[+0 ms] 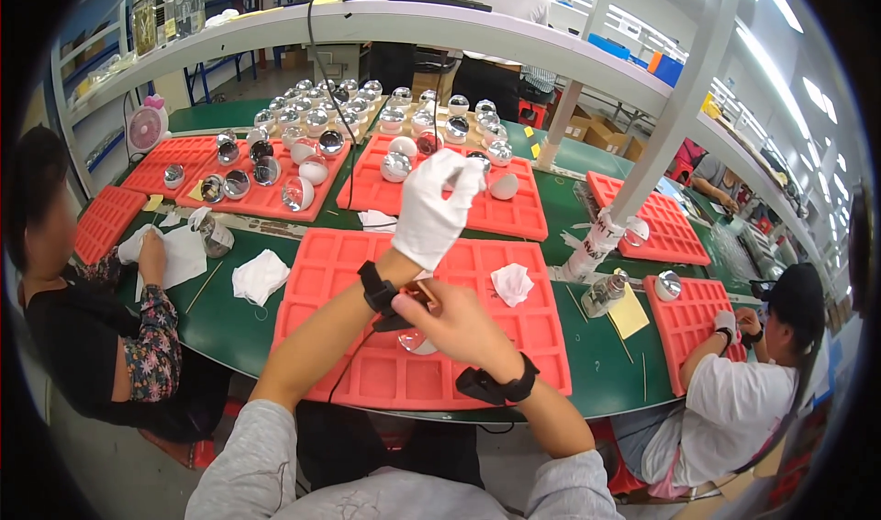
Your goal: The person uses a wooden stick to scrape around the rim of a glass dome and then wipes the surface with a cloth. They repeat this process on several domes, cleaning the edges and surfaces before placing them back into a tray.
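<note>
Over the near red tray (367, 373), head view: left hand (433, 210), white-gloved, raised with its fingers closed on something small at the fingertips; the item itself cannot be made out. Right hand (454, 323), bare, curled low over the tray; a clear glass ball (415, 340) sits just beneath it, apparently steadied, the grip partly hidden. White cloth (511, 283) lies right of the hands. Judgement: keep the ball seated in its pocket, touch only with glove or cloth.
</note>
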Demonstrator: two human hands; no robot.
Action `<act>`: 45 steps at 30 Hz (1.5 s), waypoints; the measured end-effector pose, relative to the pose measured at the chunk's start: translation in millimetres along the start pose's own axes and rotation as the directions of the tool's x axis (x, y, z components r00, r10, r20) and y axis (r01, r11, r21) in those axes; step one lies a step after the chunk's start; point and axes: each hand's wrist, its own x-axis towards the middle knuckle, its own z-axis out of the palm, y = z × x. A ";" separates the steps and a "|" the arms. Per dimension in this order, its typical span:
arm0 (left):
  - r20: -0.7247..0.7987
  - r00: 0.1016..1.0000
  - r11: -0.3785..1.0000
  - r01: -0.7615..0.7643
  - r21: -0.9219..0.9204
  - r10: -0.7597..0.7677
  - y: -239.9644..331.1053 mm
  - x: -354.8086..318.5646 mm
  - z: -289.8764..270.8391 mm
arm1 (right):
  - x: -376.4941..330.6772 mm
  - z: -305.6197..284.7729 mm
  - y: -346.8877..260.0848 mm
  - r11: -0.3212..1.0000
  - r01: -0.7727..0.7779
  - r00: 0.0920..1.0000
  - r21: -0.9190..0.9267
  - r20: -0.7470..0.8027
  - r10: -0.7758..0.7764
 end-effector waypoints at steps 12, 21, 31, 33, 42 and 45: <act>0.627 0.548 0.515 0.817 -0.259 -0.554 78.1 -88.1 34.0 | 80.1 -94.9 -0.2 0.848 0.333 0.764 0.413 -0.645 0.014; 0.660 0.356 0.493 0.870 0.026 -0.662 70.6 -96.6 33.9 | 85.7 -80.8 34.3 0.947 0.314 0.760 -0.063 -0.581 -0.290; 0.131 0.944 0.929 0.324 -0.179 -0.303 56.8 -63.4 17.4 | 55.3 -89.6 15.5 0.762 0.281 0.859 0.583 -0.507 0.071; -0.066 0.971 0.890 0.183 -0.418 -0.231 57.0 -22.8 -9.1 | 38.8 -65.2 7.8 0.915 0.135 0.898 0.380 -0.437 0.048; -0.478 0.822 0.839 -0.001 -0.544 -0.309 30.4 29.5 -26.9 | -8.6 21.1 0.5 0.908 0.140 0.987 0.394 0.012 -0.158; -0.540 0.841 0.940 -0.209 -0.271 0.031 28.3 20.8 -25.9 | -7.0 18.9 -33.1 0.975 -0.222 0.950 -0.018 0.223 0.221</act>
